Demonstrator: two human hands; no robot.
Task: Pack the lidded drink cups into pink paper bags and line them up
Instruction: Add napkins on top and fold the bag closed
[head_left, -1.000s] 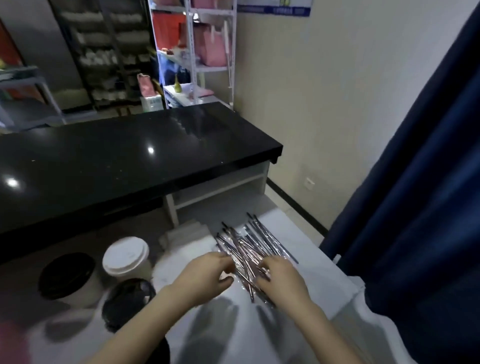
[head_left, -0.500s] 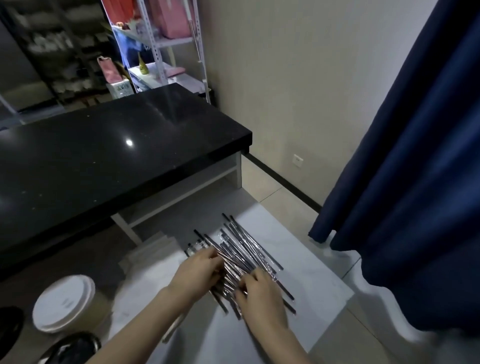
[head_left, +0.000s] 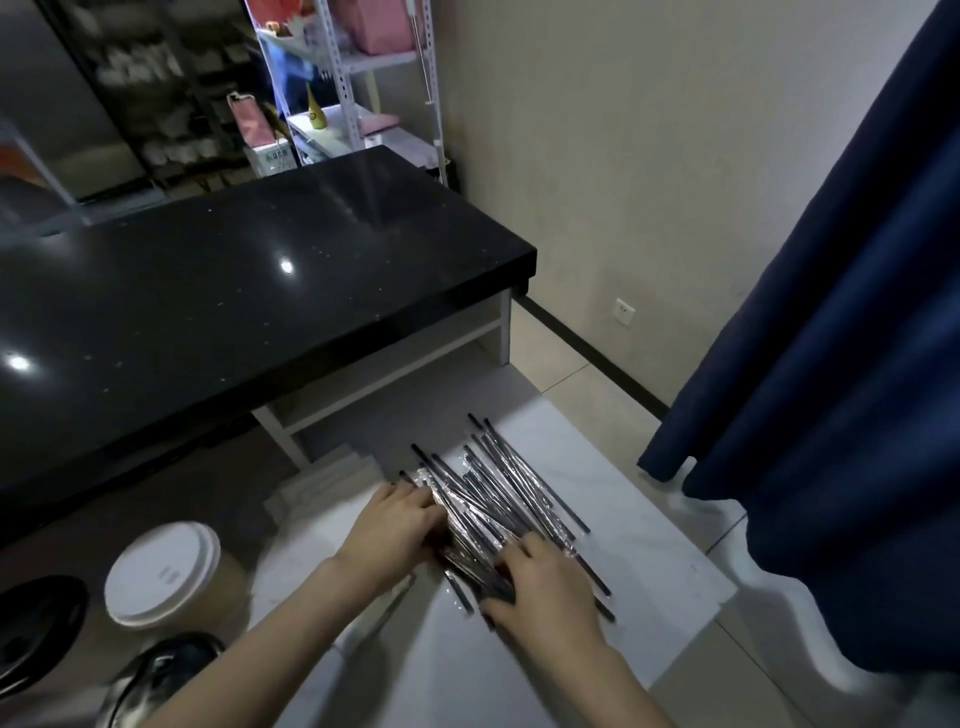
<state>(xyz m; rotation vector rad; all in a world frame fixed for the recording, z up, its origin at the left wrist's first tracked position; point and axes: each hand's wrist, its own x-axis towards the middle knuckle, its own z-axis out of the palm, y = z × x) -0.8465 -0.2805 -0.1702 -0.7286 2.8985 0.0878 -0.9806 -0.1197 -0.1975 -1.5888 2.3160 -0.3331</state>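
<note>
Nearest, to the left of the pile of straws (head_left: 498, 499) and closer to the camera, a black-lidded cup (head_left: 161, 670) shows blurred at the picture's lower edge. Another black lid (head_left: 36, 618) lies further left, and a white-lidded cup (head_left: 166, 574) stands upright just beyond them. The right hand (head_left: 545, 587) lies on the near end of the pile, fingers spread and fairly straight, pressing down on the wrapped straws. The left hand (head_left: 400, 525) rests against the pile's left side. Its fingertips are hidden among the straws, so whether it grips any cannot be told. The pile itself lies fanned out on a white table (head_left: 639, 540), the straws dark in shiny clear wrappers. To the right of the pile hangs a dark blue curtain (head_left: 831, 364). Beyond the pile stands a black counter (head_left: 260, 291) with a glossy top, and a wall socket (head_left: 625, 312) sits on the wall to the pile's far right. Furthest from the pile, behind the counter, a pink paper bag (head_left: 249, 124) stands beside a metal shelf (head_left: 343, 78) that holds another pink bag (head_left: 374, 26).
</note>
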